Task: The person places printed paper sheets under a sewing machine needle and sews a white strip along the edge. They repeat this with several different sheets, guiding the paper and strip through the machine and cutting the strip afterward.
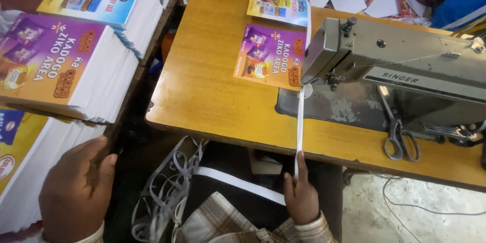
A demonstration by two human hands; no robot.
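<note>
I saw the right hand below the near edge of the table, its grip pinched shut on a white tape. The tape was narrow, flat and plain, and it ran taut and nearly straight up from the fingers, over the table's edge, to the foot of the sewing machine, where it met the needle end. A second length of the same tape slanted off to the left below the hand, across a checked lap. A loose tangle of greyish-white tape hung in loops under the table, left of that strip.

The left hand lay palm down on a stack of printed sheets at the left, fingers spread and loose, its grip open and holding nothing.

A purple and orange leaflet lay flat on the table with one edge under the machine's head, and a yellow leaflet lay just beyond it. Scissors rested on the machine bed to the right, well apart from the tape. More stacks of sheets stood on the left.
</note>
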